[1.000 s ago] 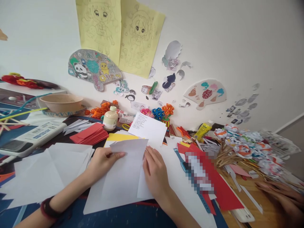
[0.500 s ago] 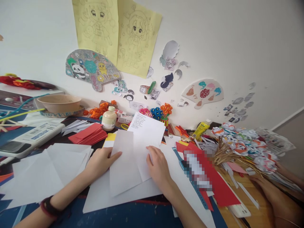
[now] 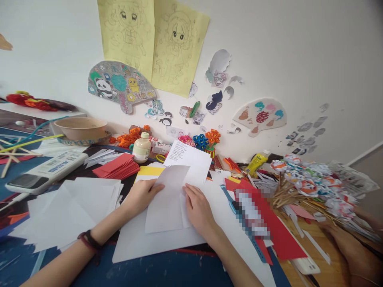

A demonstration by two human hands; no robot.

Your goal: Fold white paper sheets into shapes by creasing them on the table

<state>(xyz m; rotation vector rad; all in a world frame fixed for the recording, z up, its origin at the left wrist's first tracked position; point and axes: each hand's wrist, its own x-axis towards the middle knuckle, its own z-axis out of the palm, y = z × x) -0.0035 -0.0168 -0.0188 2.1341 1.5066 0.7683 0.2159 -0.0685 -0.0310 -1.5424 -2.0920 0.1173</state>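
In front of the capped cream bottle [image 3: 141, 150], a bit to its right, the white paper sheet [image 3: 168, 203] is pinched by the left hand [image 3: 143, 197]. Whether the right hand's [image 3: 200, 208] grip is closed cannot be told. The sheet seems part-folded, not yet flattened.
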